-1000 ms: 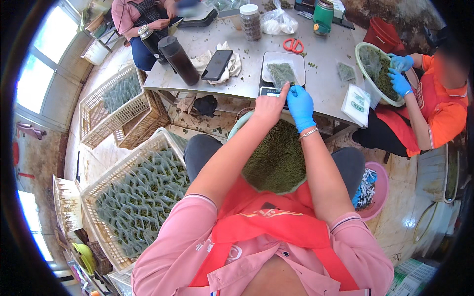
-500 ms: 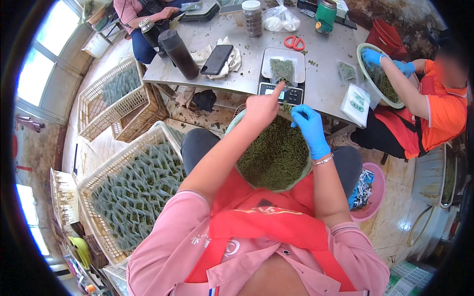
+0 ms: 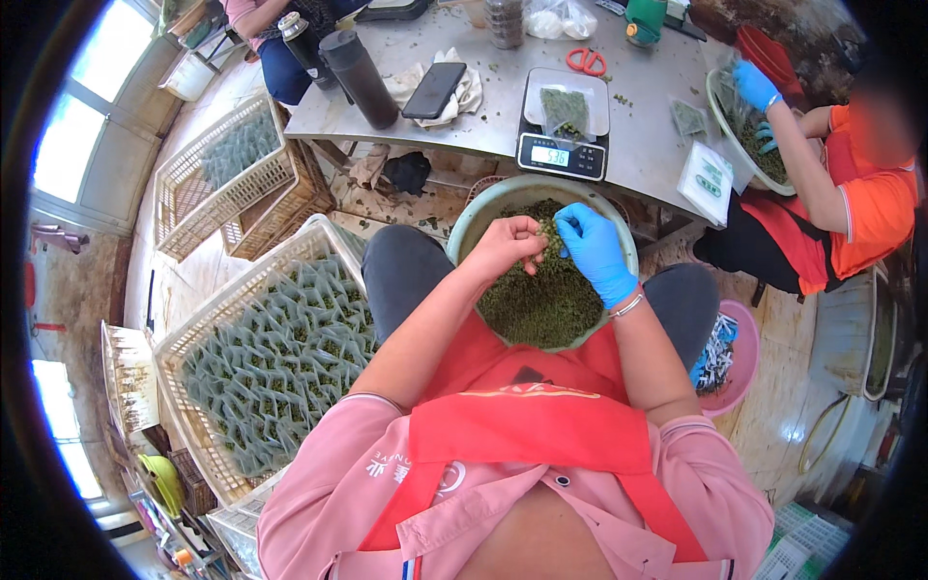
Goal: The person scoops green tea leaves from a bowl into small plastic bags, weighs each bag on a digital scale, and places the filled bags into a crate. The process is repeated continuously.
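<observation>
A round pale-green tub [image 3: 462, 232] rests between my knees, filled with small green peppercorn-like grains [image 3: 541, 309]. Over it my bare left hand [image 3: 509, 246] is closed, thumb and fingertips pinched together; whatever is in them is too small to make out. Close beside it, my right hand [image 3: 594, 253] in a blue glove pinches a little bunch of the green grains [image 3: 550, 234]. Just beyond, a digital scale [image 3: 564, 155] with a lit display stands at the table's edge. On its pan lies a clear bag of green grains [image 3: 565, 111].
At left, a crate [image 3: 166, 356] holds many filled bags; more crates [image 3: 179, 217] stand behind. The metal table [image 3: 464, 145] carries a phone [image 3: 435, 90], dark bottle [image 3: 360, 79] and red scissors [image 3: 586, 62]. A co-worker [image 3: 875, 193] sits at right, above a pink basin [image 3: 746, 387].
My left hand has drawn back from the bag on the scale to over the tub. My right hand has come lower beside it. The view has shifted slightly.
</observation>
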The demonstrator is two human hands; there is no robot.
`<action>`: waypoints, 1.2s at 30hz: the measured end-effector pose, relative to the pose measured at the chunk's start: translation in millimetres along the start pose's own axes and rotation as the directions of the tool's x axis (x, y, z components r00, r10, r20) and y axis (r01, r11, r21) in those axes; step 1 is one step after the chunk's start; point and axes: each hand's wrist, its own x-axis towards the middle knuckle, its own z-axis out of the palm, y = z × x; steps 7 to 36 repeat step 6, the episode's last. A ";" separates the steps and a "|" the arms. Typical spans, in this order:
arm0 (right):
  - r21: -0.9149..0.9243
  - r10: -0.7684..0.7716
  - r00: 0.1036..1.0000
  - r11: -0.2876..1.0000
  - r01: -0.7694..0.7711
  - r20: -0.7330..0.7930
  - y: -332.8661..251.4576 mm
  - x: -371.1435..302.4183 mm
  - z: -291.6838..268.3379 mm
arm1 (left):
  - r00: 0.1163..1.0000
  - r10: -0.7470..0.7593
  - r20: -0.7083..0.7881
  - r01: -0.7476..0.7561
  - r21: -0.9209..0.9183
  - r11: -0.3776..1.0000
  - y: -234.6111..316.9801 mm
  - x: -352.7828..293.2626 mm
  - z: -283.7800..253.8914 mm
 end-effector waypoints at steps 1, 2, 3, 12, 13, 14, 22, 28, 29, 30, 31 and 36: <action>-0.167 -0.154 0.987 0.975 0.144 -0.050 10.4 -1.6 3.1 | 0.999 -0.030 0.032 0.030 -0.005 1.000 -0.1 0.0 2.4; 0.010 0.023 0.999 1.000 -0.022 -0.037 9.9 -1.0 0.2 | 0.998 -0.039 0.058 0.041 -0.042 0.998 -0.6 -2.8 8.7; 0.183 0.194 0.981 0.964 -0.192 0.007 8.5 -0.4 -4.5 | 0.996 -0.033 0.079 0.036 -0.049 0.998 -1.2 -6.3 15.8; 0.537 0.426 0.885 0.711 -0.455 0.186 19.2 -3.3 -12.6 | 0.999 0.049 0.012 -0.048 -0.108 0.993 -2.2 -11.2 18.0; 0.537 0.426 0.885 0.711 -0.455 0.186 19.2 -3.3 -12.6 | 0.999 0.049 0.012 -0.048 -0.108 0.993 -2.2 -11.2 18.0; 0.537 0.426 0.885 0.711 -0.455 0.186 19.2 -3.3 -12.6 | 0.999 0.049 0.012 -0.048 -0.108 0.993 -2.2 -11.2 18.0; 0.537 0.426 0.885 0.711 -0.455 0.186 19.2 -3.3 -12.6 | 0.999 0.049 0.012 -0.048 -0.108 0.993 -2.2 -11.2 18.0; 0.537 0.426 0.885 0.711 -0.455 0.186 19.2 -3.3 -12.6 | 0.999 0.049 0.012 -0.048 -0.108 0.993 -2.2 -11.2 18.0; 0.537 0.426 0.885 0.711 -0.455 0.186 19.2 -3.3 -12.6 | 0.999 0.049 0.012 -0.048 -0.108 0.993 -2.2 -11.2 18.0; 0.537 0.426 0.885 0.711 -0.455 0.186 19.2 -3.3 -12.6 | 0.999 0.049 0.012 -0.048 -0.108 0.993 -2.2 -11.2 18.0; 0.537 0.426 0.885 0.711 -0.455 0.186 19.2 -3.3 -12.6 | 0.999 0.049 0.012 -0.048 -0.108 0.993 -2.2 -11.2 18.0; 0.537 0.426 0.885 0.711 -0.455 0.186 19.2 -3.3 -12.6 | 0.999 0.049 0.012 -0.048 -0.108 0.993 -2.2 -11.2 18.0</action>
